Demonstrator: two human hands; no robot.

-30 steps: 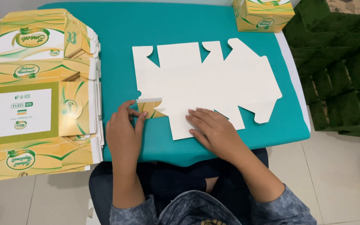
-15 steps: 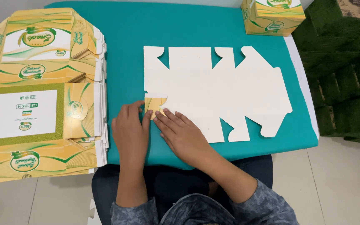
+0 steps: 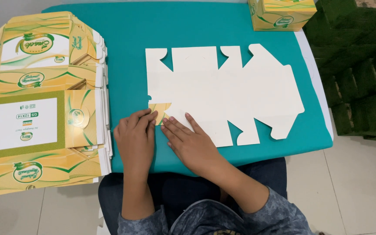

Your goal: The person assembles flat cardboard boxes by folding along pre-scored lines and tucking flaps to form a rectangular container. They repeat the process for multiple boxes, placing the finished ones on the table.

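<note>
Left hand [image 3: 135, 135] and right hand [image 3: 190, 141], both flat and gripping nothing, press side by side on the near-left corner of the blank [image 3: 223, 91], fingertips by a folded flap [image 3: 159, 107], apparently creasing it; stack [image 3: 40, 104] lies left of them.

A teal worktop [image 3: 118, 35] stands on a pale tiled floor [image 3: 349, 191]; dark green turf-like blocks [image 3: 357, 74] are stacked at the right.

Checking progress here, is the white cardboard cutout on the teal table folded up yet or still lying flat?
Mostly flat: the cardboard cutout lies spread white side up; only one small corner flap is turned over, by the left hand.
</note>
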